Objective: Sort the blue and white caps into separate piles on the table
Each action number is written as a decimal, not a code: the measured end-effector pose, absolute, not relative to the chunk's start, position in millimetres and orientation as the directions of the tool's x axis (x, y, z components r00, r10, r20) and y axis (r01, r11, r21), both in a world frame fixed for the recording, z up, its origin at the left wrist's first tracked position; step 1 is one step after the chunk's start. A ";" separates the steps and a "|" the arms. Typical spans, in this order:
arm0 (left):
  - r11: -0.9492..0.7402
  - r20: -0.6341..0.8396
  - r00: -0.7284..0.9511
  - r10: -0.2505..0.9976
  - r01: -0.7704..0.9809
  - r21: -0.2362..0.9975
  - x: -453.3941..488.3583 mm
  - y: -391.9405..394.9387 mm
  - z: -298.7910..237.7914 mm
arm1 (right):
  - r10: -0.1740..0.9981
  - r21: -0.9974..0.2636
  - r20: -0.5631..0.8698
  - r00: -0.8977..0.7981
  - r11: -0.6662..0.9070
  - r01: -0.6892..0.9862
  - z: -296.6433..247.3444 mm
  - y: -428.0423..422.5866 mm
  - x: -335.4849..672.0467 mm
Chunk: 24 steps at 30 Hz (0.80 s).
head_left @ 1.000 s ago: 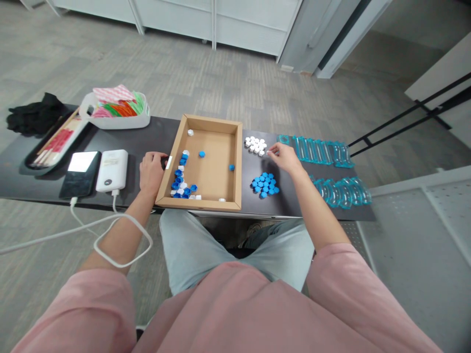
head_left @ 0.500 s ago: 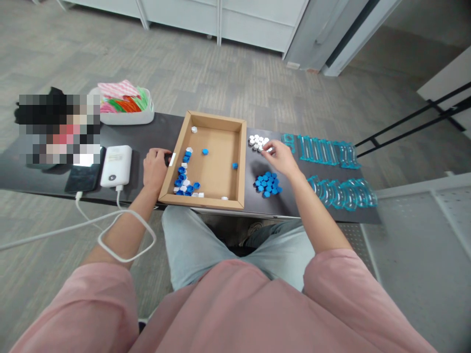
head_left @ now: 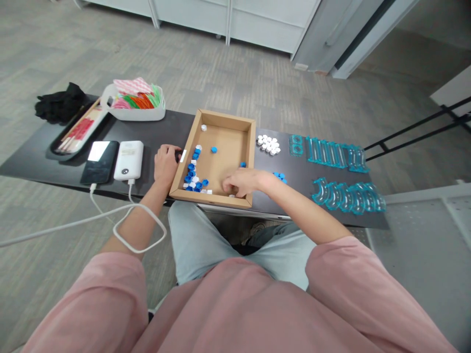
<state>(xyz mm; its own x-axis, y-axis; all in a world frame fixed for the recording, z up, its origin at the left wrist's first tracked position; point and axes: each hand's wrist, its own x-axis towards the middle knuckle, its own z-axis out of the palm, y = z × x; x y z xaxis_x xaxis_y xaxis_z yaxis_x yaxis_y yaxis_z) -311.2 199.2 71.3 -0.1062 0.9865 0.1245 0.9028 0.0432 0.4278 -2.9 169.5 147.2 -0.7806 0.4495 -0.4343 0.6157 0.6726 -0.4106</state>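
A shallow cardboard box (head_left: 221, 119) lies across the table, with small blue and white hexagonal pieces (head_left: 195, 182) gathered mostly along its left side. My left hand (head_left: 167, 162) is at the box's left wall, its fingers curled against the outside edge near a dark spot. Inside the box's front right corner is my right hand (head_left: 240, 181), fingers bent downward and thumb apart from them. A white piece (head_left: 231, 196) lies just below its fingertips. Outside the box on the right are a pile of white hexagonal pieces (head_left: 268, 145) and some blue pieces (head_left: 280, 177), partly hidden by my right forearm.
Clear teal-edged plastic parts, straight (head_left: 326, 152) and curved (head_left: 348, 196), line the table's right end. To the left are a power bank (head_left: 128, 161), a phone (head_left: 99, 163), a white basket (head_left: 140, 114), a dark tray (head_left: 59, 155) and black cloth (head_left: 61, 105). A white cable crosses my left forearm.
My right hand has moved left from the white pile into the box's front right corner. My left hand stays at the box's left wall. The view has shifted slightly.
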 end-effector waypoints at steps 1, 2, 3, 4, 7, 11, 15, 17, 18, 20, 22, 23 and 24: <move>0.042 0.124 -0.104 0.987 0.904 0.426 -311.1 199.0 71.3 | 0.437 -0.403 -0.447 -0.781 0.681 0.612 145.0 168.5 -5.5; 0.042 0.121 -0.103 0.987 0.905 0.424 -310.9 198.8 71.5 | 0.431 -0.408 -0.446 -0.784 0.682 0.607 142.7 167.5 -7.8; 0.044 0.116 -0.102 0.988 0.906 0.421 -310.8 198.6 71.9 | 0.433 -0.424 -0.433 -0.791 0.676 0.602 140.3 166.5 -9.6; 0.047 0.108 -0.101 0.989 0.906 0.420 -310.6 198.4 72.4 | 0.440 -0.447 -0.412 -0.797 0.665 0.598 137.9 165.9 -10.7; 0.057 0.087 -0.103 0.991 0.905 0.421 -310.4 198.4 73.5 | 0.528 -0.523 -0.334 -0.781 0.585 0.619 133.3 165.9 -9.2; 0.051 0.106 -0.105 0.989 0.905 0.421 -310.9 199.4 71.5 | 0.668 -0.717 -0.256 -0.698 0.353 0.601 135.1 170.9 8.7; 0.038 0.126 -0.100 0.987 0.908 0.417 -312.2 200.6 67.0 | 0.801 -0.878 -0.136 -0.583 0.176 0.446 138.2 178.8 46.2; 0.034 0.130 -0.097 0.987 0.908 0.417 -312.7 200.9 65.8 | 0.865 -0.899 -0.077 -0.495 0.155 0.410 137.7 183.2 72.0; 0.035 0.129 -0.098 0.987 0.908 0.417 -312.8 200.9 65.7 | 0.896 -0.890 -0.052 -0.440 0.159 0.428 136.7 185.3 86.3; 0.044 0.123 -0.105 0.987 0.908 0.417 -312.6 200.7 66.4 | 0.951 -0.829 -0.006 -0.310 0.169 0.534 133.6 188.8 116.6; 0.049 0.117 -0.108 0.987 0.906 0.421 -312.1 200.2 67.7 | 0.984 -0.719 0.019 -0.178 0.137 0.681 128.6 191.4 146.3; 0.050 0.116 -0.109 0.987 0.904 0.424 -311.7 199.9 68.5 | 0.992 -0.656 0.021 -0.122 0.106 0.747 125.5 192.5 160.0; 0.049 0.117 -0.109 0.987 0.903 0.426 -311.4 199.6 69.2 | 0.997 -0.591 0.019 -0.076 0.073 0.803 122.1 193.8 172.5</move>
<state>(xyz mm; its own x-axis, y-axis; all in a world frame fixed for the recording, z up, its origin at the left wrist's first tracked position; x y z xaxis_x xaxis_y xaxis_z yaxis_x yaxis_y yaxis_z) -311.4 199.6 69.2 -0.1086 0.9872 0.1169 0.9033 0.0489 0.4262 172.5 193.8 122.1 -0.0764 0.9969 0.0193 0.8032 0.0730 -0.5913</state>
